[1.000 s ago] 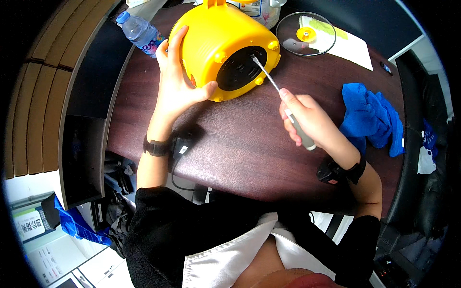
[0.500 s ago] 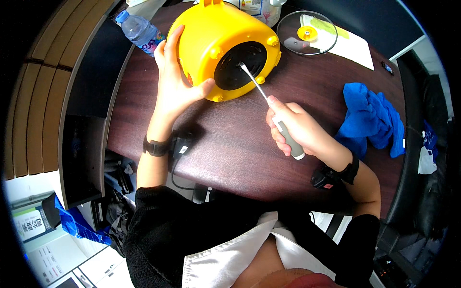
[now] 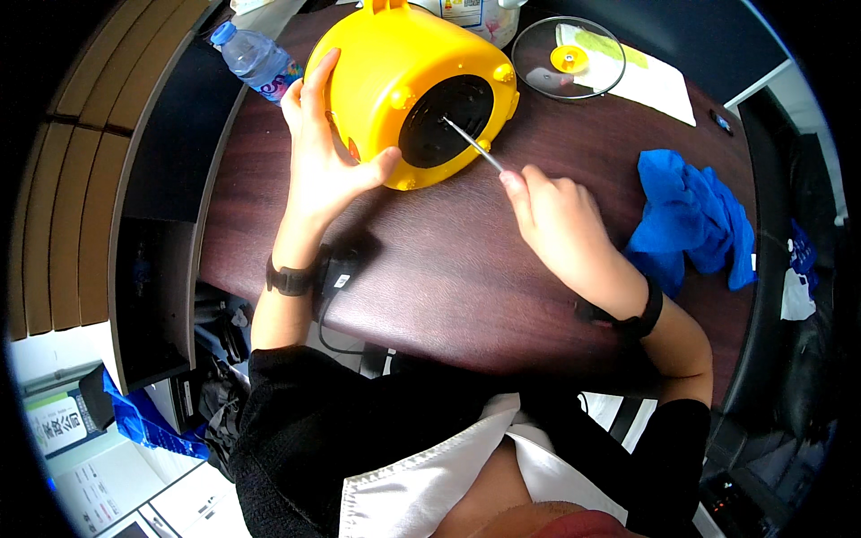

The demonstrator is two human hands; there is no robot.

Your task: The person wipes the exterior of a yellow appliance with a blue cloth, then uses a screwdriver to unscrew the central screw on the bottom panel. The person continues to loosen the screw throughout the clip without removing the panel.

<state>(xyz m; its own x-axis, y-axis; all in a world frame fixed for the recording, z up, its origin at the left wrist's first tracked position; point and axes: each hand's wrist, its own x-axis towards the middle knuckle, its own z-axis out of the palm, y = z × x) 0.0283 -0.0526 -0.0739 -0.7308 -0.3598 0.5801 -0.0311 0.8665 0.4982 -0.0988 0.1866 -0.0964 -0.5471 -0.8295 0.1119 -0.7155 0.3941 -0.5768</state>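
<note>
A yellow appliance (image 3: 386, 67) lies tipped on its side, its black round base panel (image 3: 438, 134) facing me. My left hand (image 3: 318, 166) grips its left side, thumb at the base's rim and fingers up along the body. My right hand (image 3: 560, 229) is closed on a screwdriver (image 3: 475, 145), whose shaft reaches to the black panel near its middle; the handle is hidden under my fingers. Whether the tip sits in a screw is too small to tell. A blue cloth (image 3: 682, 215) lies crumpled to the right of my right hand.
A glass lid (image 3: 547, 49) with a yellow knob lies over white paper (image 3: 673, 99) at back right. A water bottle (image 3: 251, 58) and a white container (image 3: 484, 22) stand behind. A black adapter (image 3: 341, 269) with a cord is near the front edge of the table (image 3: 430, 296).
The screwdriver tip has moved left across the black panel. My right hand has moved left and turned over, so its back now covers the handle. My left hand stays on the appliance.
</note>
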